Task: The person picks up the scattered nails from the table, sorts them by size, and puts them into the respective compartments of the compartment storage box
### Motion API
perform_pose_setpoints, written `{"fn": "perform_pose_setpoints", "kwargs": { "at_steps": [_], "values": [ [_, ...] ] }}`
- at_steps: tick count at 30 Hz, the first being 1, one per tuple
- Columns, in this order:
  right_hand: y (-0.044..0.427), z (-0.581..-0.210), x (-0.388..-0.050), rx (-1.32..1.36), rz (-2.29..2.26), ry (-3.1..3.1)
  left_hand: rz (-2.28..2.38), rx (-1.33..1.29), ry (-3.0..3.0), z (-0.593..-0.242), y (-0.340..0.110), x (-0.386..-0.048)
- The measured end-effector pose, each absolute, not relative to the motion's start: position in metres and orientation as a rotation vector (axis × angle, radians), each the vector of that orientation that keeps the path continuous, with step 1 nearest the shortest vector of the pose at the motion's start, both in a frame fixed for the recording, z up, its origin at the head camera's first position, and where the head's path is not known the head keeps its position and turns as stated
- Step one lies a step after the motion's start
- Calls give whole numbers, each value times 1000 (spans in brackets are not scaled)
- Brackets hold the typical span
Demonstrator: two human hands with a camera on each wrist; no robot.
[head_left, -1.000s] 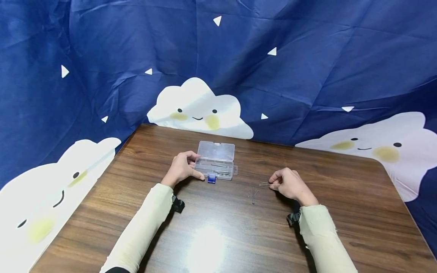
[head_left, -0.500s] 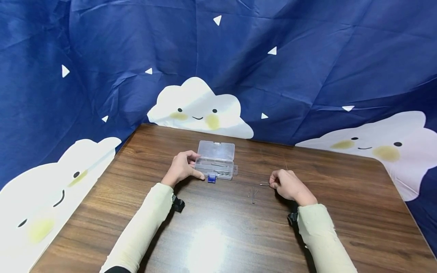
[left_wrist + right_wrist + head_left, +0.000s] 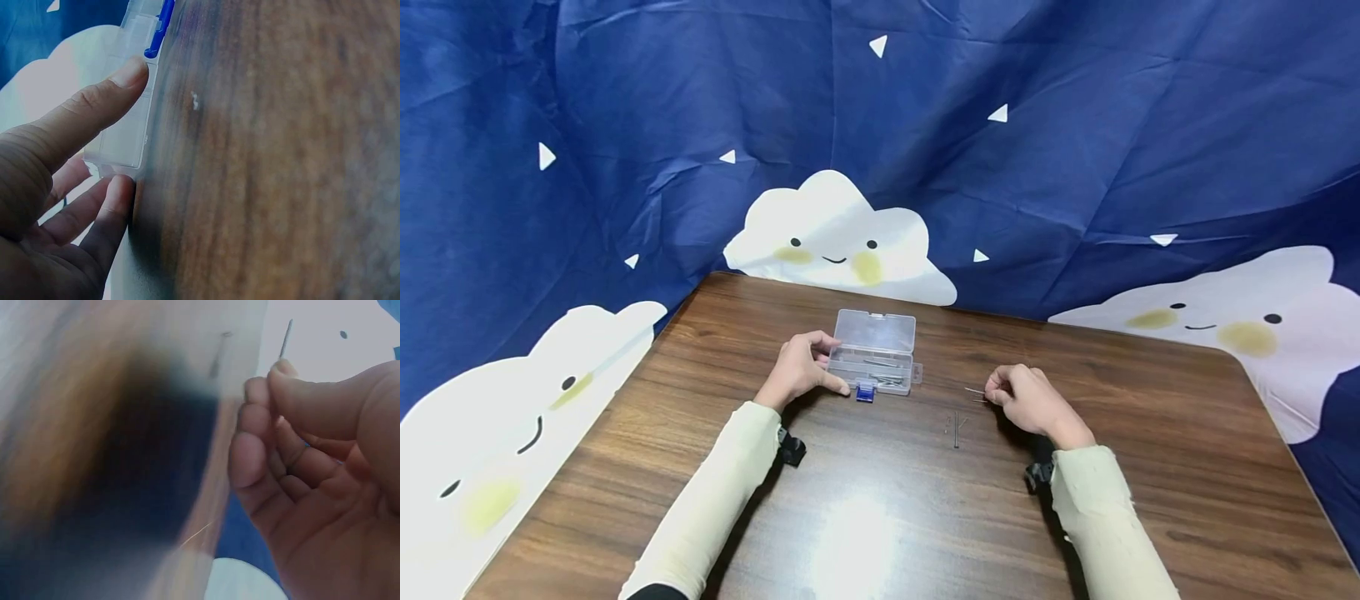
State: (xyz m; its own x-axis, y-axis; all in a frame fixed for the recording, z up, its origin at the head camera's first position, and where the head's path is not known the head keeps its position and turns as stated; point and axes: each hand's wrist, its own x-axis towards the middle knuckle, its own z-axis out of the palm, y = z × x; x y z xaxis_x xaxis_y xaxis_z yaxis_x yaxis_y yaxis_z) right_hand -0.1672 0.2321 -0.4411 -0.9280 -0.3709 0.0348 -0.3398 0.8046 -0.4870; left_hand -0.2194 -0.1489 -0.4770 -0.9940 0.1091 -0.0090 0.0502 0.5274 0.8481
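Observation:
A clear plastic box [image 3: 871, 367] stands with its lid [image 3: 877, 331] up; thin metal pieces [image 3: 887, 380] lie inside and a blue latch [image 3: 865, 392] hangs at its front. The left hand [image 3: 797, 367] grips the box's left end, thumb on the front wall in the left wrist view [image 3: 87, 125]. The right hand [image 3: 1028, 400] pinches a thin metal nail [image 3: 974, 391] between thumb and fingertip; its tip sticks up past them in the right wrist view. Another thin piece lies just below it, partly hidden.
Several thin metal pieces, among them a long nail [image 3: 957, 430], lie on the brown wooden table [image 3: 850, 467] between the hands. Blue cloth [image 3: 925, 125] with white clouds hangs behind and to the left of the table.
The right hand has shifted slightly left, and the nail in its fingers now sticks out to the left, apart from the piece beneath. The left hand and the box have stayed put.

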Motion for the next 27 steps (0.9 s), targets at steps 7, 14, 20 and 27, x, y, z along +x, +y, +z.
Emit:
{"fn": "perform_pose_setpoints", "kwargs": {
  "at_steps": [7, 14, 20, 27],
  "values": [
    [223, -440, -172, -519, -982, 2887, 1496, 151, 2694, -477, -149, -219],
    [215, -443, -175, -432, -1109, 2811, 1501, 163, 2699, -477, -149, -219],
    [205, -444, -179, -439, -1161, 2790, 1502, 149, 2697, -478, -149, -220],
    [193, -446, -182, -463, -1165, 2808, 1503, 144, 2688, -477, -149, -219]
  ]
}}
